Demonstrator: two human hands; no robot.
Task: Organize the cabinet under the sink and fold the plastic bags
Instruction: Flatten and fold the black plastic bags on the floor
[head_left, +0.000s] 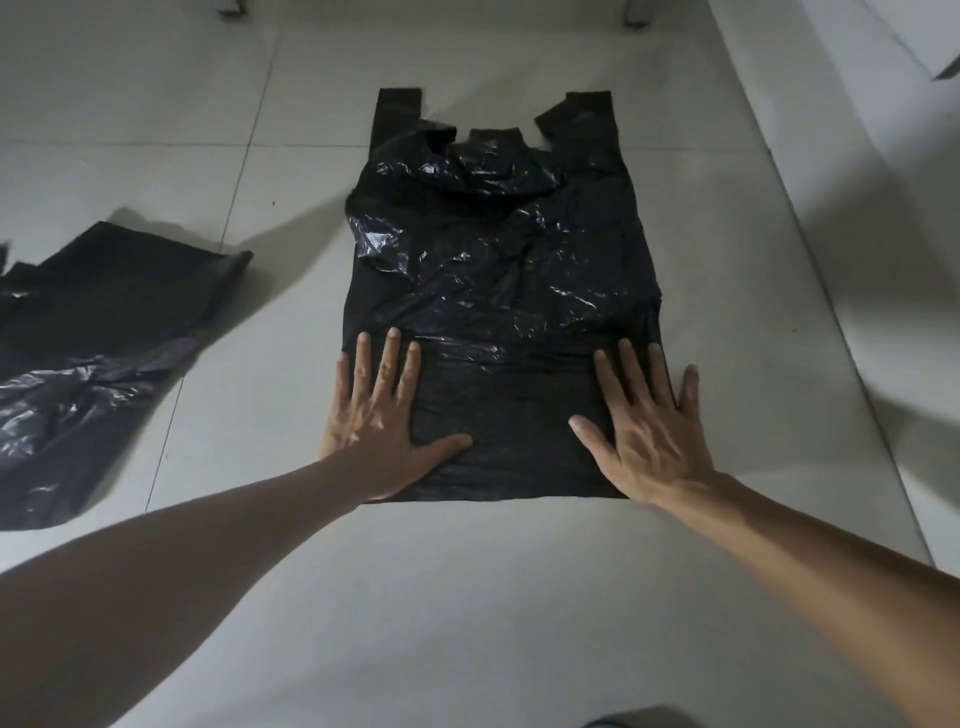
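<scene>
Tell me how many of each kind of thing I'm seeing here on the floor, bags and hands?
Black plastic bags: 2, the one spread flat under the palms and the crumpled one lying apart on the floor tiles.
Bare hands: 2, the left hand and the right hand, both pressed flat on the spread bag's near end.
Total: 4

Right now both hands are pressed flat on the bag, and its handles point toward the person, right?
Not quite. In the head view both hands, left and right, do press flat on the bag, but its handles point away from the person.
</scene>
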